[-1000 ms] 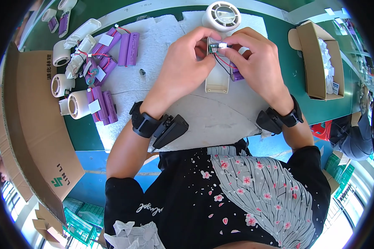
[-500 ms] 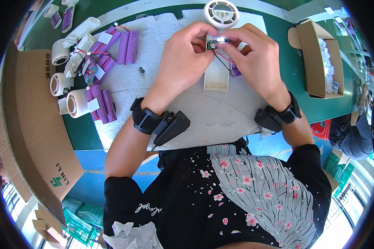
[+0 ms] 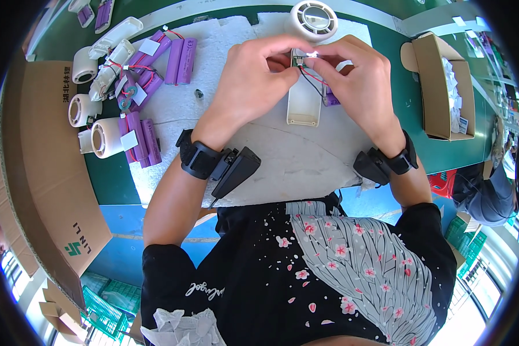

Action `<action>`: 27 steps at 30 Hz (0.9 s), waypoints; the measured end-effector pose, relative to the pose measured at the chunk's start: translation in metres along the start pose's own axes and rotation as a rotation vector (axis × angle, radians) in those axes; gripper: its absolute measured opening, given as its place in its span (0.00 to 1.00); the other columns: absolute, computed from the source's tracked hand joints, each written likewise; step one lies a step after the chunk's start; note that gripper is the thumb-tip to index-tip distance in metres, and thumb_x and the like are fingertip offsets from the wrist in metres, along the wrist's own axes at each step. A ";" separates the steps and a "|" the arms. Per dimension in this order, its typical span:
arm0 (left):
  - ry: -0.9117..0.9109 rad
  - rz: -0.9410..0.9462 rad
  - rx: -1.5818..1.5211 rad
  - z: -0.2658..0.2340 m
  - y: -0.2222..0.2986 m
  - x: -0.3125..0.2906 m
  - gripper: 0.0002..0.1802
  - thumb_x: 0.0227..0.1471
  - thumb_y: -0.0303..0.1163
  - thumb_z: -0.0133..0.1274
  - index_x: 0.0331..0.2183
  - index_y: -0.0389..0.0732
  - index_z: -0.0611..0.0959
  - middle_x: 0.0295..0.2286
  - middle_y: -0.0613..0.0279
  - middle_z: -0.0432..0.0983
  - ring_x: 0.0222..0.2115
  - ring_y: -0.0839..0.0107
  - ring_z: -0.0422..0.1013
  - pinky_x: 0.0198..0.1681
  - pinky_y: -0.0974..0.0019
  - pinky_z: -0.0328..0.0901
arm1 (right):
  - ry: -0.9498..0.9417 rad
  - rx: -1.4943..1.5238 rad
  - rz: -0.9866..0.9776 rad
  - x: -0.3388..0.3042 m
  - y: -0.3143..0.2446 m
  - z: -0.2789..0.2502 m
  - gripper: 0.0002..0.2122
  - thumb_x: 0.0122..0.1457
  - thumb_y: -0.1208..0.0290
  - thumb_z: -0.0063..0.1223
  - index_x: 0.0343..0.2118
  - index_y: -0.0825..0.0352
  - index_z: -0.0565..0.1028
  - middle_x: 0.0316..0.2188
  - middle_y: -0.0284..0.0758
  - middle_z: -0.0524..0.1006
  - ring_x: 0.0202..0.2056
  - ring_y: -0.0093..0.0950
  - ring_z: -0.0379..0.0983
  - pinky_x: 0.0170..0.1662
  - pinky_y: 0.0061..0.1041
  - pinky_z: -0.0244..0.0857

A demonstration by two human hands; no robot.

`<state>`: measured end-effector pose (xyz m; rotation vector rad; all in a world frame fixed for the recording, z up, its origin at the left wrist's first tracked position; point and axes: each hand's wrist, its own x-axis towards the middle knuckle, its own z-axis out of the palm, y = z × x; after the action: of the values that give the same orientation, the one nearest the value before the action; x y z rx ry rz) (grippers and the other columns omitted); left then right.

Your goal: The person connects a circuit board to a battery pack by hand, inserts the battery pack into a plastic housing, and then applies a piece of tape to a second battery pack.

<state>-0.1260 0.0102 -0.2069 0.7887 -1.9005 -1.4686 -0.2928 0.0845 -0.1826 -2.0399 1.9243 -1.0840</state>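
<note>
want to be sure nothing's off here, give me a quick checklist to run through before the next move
1. Both hands at the work: ok, the left hand and right hand have their fingertips at the small circuit board.
2. Shell hollow side up: ok, its inside faces up.
3. Board fully seated in the shell: cannot tell, fingers cover much of it.
4. Wires properly joined at both ends: cannot tell, the joints are too small or hidden.
5. Battery inside the shell: not ok, it shows beside it, partly under the right hand.
6. Fan head out of the way: ok, beyond the fingers.
</note>
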 end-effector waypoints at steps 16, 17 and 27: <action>-0.114 0.023 0.050 -0.005 0.001 0.003 0.18 0.44 0.22 0.53 0.40 0.43 0.85 0.29 0.59 0.79 0.25 0.73 0.72 0.34 0.70 0.68 | -0.513 0.159 -0.079 0.005 0.018 -0.048 0.16 0.44 0.75 0.67 0.36 0.69 0.73 0.29 0.33 0.72 0.30 0.26 0.70 0.36 0.25 0.66; -0.130 0.020 0.026 -0.006 0.001 0.003 0.19 0.44 0.21 0.53 0.40 0.43 0.85 0.30 0.59 0.79 0.26 0.73 0.72 0.34 0.70 0.68 | -0.521 0.129 -0.077 0.003 0.018 -0.045 0.18 0.43 0.76 0.67 0.37 0.69 0.73 0.29 0.34 0.71 0.31 0.26 0.70 0.37 0.26 0.66; -0.108 -0.016 -0.010 -0.008 0.002 0.004 0.20 0.43 0.20 0.53 0.41 0.44 0.85 0.35 0.59 0.79 0.28 0.73 0.73 0.36 0.71 0.69 | -0.949 0.510 0.341 0.017 0.024 -0.063 0.23 0.52 0.77 0.60 0.52 0.67 0.69 0.34 0.36 0.74 0.27 0.25 0.75 0.33 0.21 0.69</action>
<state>-0.1230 0.0029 -0.2027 0.7348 -1.9687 -1.5575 -0.3501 0.0875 -0.1429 -1.4433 1.2496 -0.3360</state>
